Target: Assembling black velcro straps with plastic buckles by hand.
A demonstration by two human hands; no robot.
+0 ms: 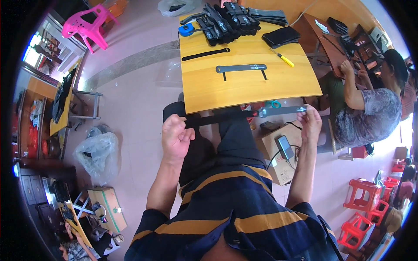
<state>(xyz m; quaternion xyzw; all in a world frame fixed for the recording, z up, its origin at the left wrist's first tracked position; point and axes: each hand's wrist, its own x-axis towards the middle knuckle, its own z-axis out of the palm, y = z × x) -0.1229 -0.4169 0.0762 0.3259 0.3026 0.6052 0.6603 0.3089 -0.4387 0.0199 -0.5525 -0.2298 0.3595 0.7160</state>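
Observation:
A long strap, black on one side and grey on the other with a clear buckle between, is stretched above my lap. My left hand is closed around its black end. The grey end is pinched in my right hand. Beyond the strap is a yellow table. A grey strap piece with two thin black strips beneath lies on it, near a black strap and a yellow-handled tool. Bundled black and grey straps are piled farther back, beside a blue tape measure.
A stack of black pieces lies at the table's right. Below my right forearm, a phone-like device rests on a cardboard box. A co-worker sits at the right. Left are a plastic bag and a pink chair.

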